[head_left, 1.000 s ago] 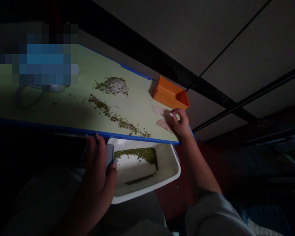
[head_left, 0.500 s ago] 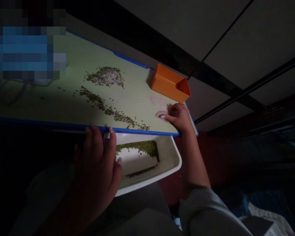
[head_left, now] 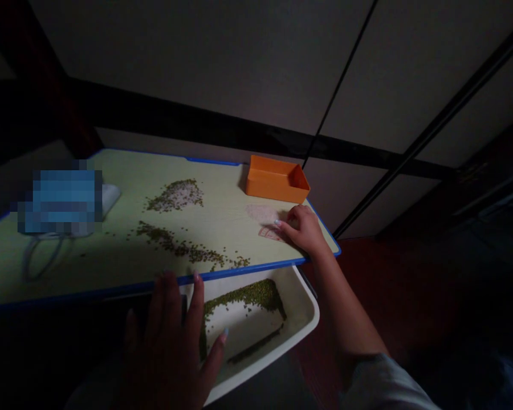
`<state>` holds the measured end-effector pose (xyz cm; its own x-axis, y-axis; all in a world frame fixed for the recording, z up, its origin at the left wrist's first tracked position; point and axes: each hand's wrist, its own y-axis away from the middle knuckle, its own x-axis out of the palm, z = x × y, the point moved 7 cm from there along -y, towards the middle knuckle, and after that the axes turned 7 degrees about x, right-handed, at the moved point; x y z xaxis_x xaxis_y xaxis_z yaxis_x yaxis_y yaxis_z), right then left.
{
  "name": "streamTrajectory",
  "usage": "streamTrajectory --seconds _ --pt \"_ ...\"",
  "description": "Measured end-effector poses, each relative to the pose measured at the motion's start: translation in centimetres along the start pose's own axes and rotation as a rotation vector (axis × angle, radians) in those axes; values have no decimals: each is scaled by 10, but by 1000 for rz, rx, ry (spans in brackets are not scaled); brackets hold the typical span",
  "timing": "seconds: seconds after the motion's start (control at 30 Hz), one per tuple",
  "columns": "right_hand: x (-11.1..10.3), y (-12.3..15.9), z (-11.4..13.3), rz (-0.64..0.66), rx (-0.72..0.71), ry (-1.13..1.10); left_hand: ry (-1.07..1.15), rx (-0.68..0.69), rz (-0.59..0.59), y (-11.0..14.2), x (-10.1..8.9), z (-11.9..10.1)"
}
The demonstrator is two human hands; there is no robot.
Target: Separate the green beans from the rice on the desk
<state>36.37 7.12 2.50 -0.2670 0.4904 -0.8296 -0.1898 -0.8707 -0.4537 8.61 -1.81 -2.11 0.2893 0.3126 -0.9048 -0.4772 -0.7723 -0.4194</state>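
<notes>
My left hand (head_left: 171, 336) is open, fingers spread, its fingertips at the blue front edge of the pale table (head_left: 222, 182) and its thumb over a white basin (head_left: 305, 313). Green mung beans (head_left: 256, 293) lie along the basin's far side. My right hand (head_left: 303, 228) rests near the table's right end, fingers loosely curled and thumb stretched out apart from them. I see nothing held there. Beside it is a patch of pale grains (head_left: 260, 213), like rice. Left of that lie a mixed heap of beans and pale grains (head_left: 179, 195) and a strip of beans (head_left: 188, 249).
An orange open box (head_left: 276, 182) stands at the table's back right. A blurred-out blue thing (head_left: 66, 199) sits at the left, near a pale object with a cord loop (head_left: 43, 259). Behind the table are light cabinet panels (head_left: 222, 68). Dark red floor (head_left: 367, 273) shows at the right.
The camera has tilted, so the table and basin appear lower and more level. My left thumb reaches further out over the basin. My right hand stays beside the pale grains.
</notes>
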Motion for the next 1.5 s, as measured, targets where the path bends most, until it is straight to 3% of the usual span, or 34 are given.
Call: streamTrajectory --seconds 0.2,0.4,0.6,1.1,1.5 --pt "6 10 -4 117 20 117 -1 15 -39 -2 13 9" --pt "8 9 -8 94 94 126 75 -13 6 -7 31 27" --pt "13 8 -10 133 92 121 81 -130 -6 -2 30 24" --pt "8 14 -2 83 73 209 72 -113 -79 0 21 13" --pt "14 8 -14 124 127 -5 72 -122 -10 1 30 20"
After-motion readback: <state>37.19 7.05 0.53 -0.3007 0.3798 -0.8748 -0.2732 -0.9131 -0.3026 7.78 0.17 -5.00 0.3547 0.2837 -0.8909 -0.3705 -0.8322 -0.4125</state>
